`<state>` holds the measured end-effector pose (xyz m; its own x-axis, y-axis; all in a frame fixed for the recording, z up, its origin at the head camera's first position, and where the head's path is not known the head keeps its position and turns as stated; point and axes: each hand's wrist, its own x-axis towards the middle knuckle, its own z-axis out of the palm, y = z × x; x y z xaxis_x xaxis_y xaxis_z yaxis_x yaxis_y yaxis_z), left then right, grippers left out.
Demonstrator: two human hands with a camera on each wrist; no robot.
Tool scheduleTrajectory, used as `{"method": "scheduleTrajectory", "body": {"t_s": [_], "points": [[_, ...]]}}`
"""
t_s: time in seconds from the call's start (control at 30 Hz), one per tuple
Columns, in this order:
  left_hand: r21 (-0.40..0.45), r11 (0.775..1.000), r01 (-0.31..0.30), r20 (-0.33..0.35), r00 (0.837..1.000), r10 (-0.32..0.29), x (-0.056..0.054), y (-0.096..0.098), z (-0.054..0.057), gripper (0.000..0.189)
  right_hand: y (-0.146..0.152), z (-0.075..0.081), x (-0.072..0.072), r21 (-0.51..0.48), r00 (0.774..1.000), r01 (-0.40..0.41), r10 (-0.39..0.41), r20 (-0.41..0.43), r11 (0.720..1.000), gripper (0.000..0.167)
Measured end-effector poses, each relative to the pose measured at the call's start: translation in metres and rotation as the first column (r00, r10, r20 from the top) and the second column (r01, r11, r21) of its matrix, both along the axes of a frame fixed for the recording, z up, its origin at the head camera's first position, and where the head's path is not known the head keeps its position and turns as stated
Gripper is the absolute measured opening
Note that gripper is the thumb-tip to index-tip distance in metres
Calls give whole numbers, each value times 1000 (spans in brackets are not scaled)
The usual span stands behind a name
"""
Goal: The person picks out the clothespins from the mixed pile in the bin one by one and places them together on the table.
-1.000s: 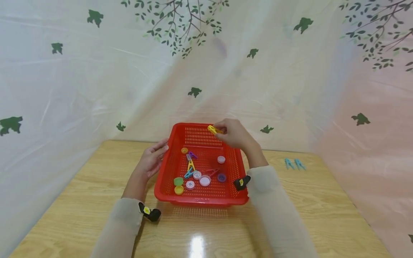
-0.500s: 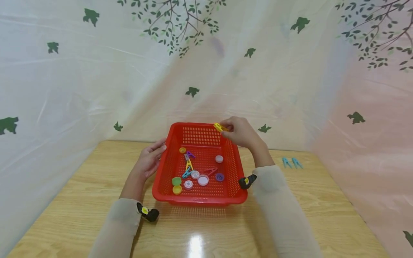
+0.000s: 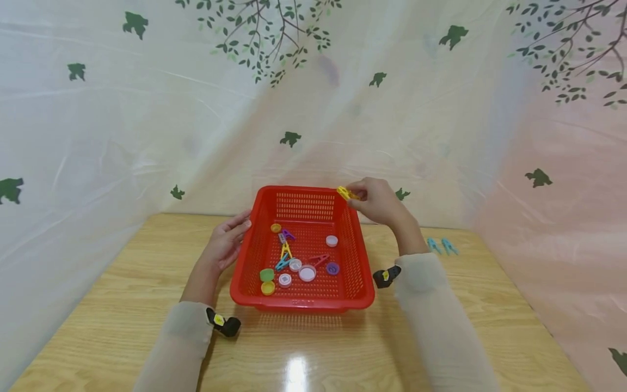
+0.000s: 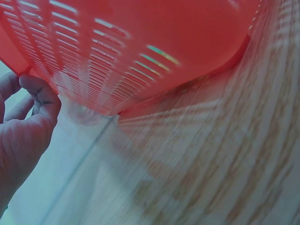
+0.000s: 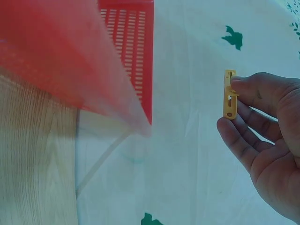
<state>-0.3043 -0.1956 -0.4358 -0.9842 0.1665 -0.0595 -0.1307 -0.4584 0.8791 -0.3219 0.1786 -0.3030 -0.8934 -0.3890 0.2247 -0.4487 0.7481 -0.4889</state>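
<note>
Thumb and fingers of my left hand [image 3: 225, 243] pinch the left rim of a red plastic basket [image 3: 302, 302]; the left wrist view shows this grip at its slotted wall [image 4: 140, 65]. My right hand [image 3: 382, 202] pinches a yellow clothespin [image 3: 345, 193] above the basket's back right corner. The right wrist view shows the clothespin [image 5: 229, 94] between thumb and fingertips, apart from the basket. Inside the basket lie a yellow clothespin [image 3: 286, 251], a blue one [image 3: 282, 263], a red one [image 3: 320, 259], a purple one [image 3: 288, 234] and several caps, among them a green one [image 3: 266, 274].
Two light blue clothespins [image 3: 442, 246] lie on the wooden table [image 3: 470, 305] to the right of the basket. A pale curtain [image 3: 225, 136] with leaf and bird prints hangs right behind the table's back edge.
My right hand has moved to the right with the yellow clothespin, from over the basket's back rim to its back right corner. The left hand keeps its grip on the rim.
</note>
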Motion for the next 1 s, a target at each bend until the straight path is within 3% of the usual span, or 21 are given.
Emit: {"method": "scheduleTrajectory", "body": {"t_s": [0.43, 1.0], "points": [[6, 1000, -7, 17, 1000, 7, 2, -1, 2, 57, 21, -12, -1, 10, 999, 30, -30, -24, 999, 35], [23, 1000, 0, 3, 1000, 0, 1, 0, 0, 58, 52, -35, 2, 6, 996, 90, -90, 21, 996, 34]]}}
